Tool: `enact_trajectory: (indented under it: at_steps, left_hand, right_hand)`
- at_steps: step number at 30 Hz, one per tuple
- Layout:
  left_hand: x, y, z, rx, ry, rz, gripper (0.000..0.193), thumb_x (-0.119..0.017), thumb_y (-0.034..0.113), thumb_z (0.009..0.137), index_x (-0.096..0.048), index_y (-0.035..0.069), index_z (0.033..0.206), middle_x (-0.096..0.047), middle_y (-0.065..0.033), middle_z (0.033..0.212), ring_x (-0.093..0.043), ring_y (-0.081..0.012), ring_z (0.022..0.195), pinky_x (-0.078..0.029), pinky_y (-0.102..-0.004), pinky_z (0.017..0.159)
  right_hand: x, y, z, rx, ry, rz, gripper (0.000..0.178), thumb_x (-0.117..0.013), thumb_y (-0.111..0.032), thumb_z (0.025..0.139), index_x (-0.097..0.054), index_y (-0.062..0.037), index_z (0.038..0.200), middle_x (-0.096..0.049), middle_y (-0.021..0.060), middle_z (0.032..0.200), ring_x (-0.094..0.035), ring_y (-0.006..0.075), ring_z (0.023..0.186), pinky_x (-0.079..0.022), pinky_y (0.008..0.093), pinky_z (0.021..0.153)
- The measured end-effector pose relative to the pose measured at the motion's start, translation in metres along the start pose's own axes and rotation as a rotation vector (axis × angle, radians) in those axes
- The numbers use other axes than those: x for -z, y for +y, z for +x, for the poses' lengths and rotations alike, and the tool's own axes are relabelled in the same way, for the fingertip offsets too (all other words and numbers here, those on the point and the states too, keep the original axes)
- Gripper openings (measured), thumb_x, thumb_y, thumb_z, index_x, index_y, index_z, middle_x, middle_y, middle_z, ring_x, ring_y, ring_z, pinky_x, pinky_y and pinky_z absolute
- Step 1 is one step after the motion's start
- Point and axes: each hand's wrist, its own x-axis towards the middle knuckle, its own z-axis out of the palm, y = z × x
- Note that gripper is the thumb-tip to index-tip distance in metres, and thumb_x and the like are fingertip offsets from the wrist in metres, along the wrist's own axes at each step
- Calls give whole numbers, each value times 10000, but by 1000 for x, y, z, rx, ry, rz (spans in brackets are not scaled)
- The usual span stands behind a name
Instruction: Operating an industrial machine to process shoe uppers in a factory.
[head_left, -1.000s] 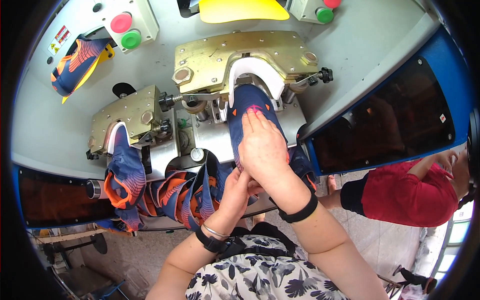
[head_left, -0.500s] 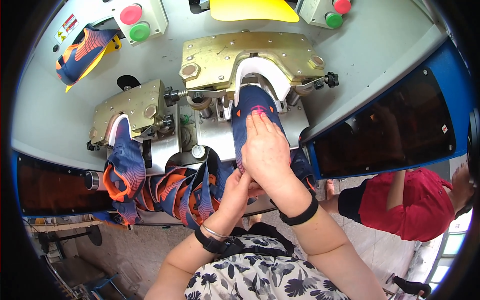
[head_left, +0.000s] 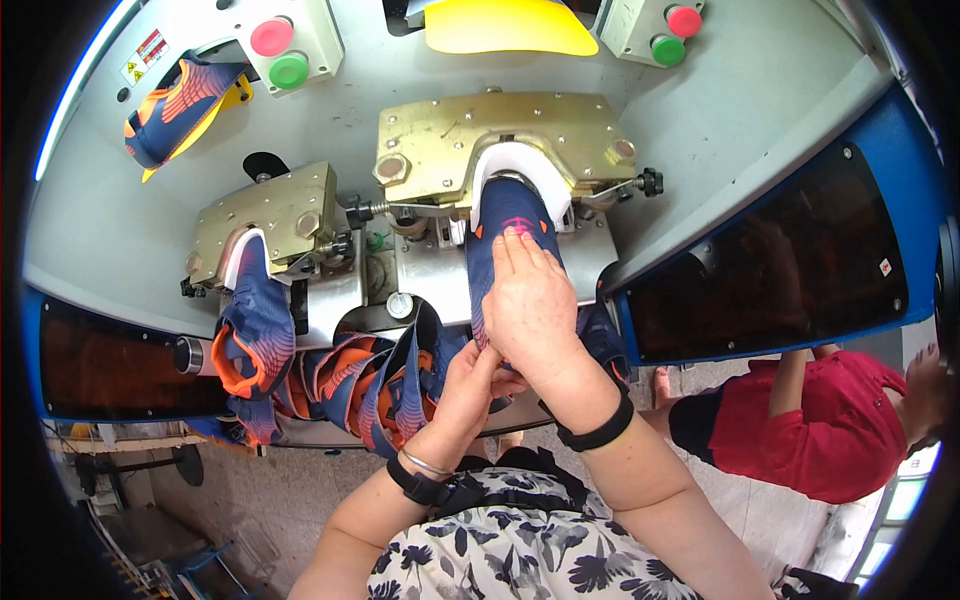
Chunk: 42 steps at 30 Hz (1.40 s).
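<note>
Item one, logged from my remote post: a navy fabric shoe upper with small orange triangles and a pink mark [head_left: 481, 265], its far end set within the curve of a thick white U-shaped pad [head_left: 515, 157] on a wide brass-coloured metal block [head_left: 440, 130], above a flat silver metal plate [head_left: 430, 275]. I judged the curve to serve as a seat for the rounded end. Item two: the person's bare right hand [head_left: 532, 305], open, fingers together and straight, laid on the upper just below the pink mark, presumably to hold the fabric flat and centred. Item three: the bare left hand [head_left: 472, 385], curled at the upper's near end, thumb beneath the right palm, seemingly to steady that edge; I could not tell whether it pinched the fabric. Item four: a navy-and-orange shoe upper [head_left: 265, 310], its narrow end at a smaller brass-coloured block [head_left: 270, 205] to the left, neither hand on it. Item five: a row of overlapping navy-and-orange uppers [head_left: 350, 390] along the near edge, likely placed there for easy reach. Item six: a co-worker in a red shirt [head_left: 810, 430], standing apart on the right.
</note>
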Motion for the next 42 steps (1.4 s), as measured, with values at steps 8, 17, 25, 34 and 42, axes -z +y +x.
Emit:
enact_trajectory:
  at_steps: [8,17,25,34,42]
  left_hand:
    - [8,-10,5,-31,-1,9,341,-541,321,995,-527,3,1119,-673,-95,941,-696,-162,742,-584,-247,651]
    - [13,-21,15,-35,-5,58,355,-583,247,975,-477,-5,1201,-663,-99,1027,-697,-165,788,-585,-269,707]
    - [16,-24,20,-58,-48,52,350,-586,240,973,-479,4,1208,-651,-94,1054,-689,-164,848,-589,-278,713]
    - [7,-21,26,-79,-80,154,287,-502,270,1012,-510,41,1185,-658,-63,983,-673,-138,835,-570,-281,755]
    - [-6,-20,14,-263,83,372,322,-673,136,918,-524,8,1173,-668,-44,920,-628,-82,737,-520,-227,622]
  right_hand:
    - [0,3,-2,23,49,-3,489,-607,-126,755,-603,63,1205,-600,212,1265,-580,313,1182,-445,433,1019]
    - [0,7,-5,48,86,15,486,-603,-121,768,-600,40,1226,-593,209,1277,-574,316,1192,-435,455,1027]
    - [-2,8,-7,75,98,24,488,-600,-124,779,-589,44,1237,-585,212,1287,-577,322,1189,-431,454,1031]
    - [1,21,-10,55,122,15,495,-614,-121,783,-577,39,1250,-589,194,1286,-591,313,1156,-426,450,1036]
    - [22,47,-52,-80,235,262,372,-617,-126,833,-624,-34,1194,-615,152,1239,-592,315,1091,-440,425,978]
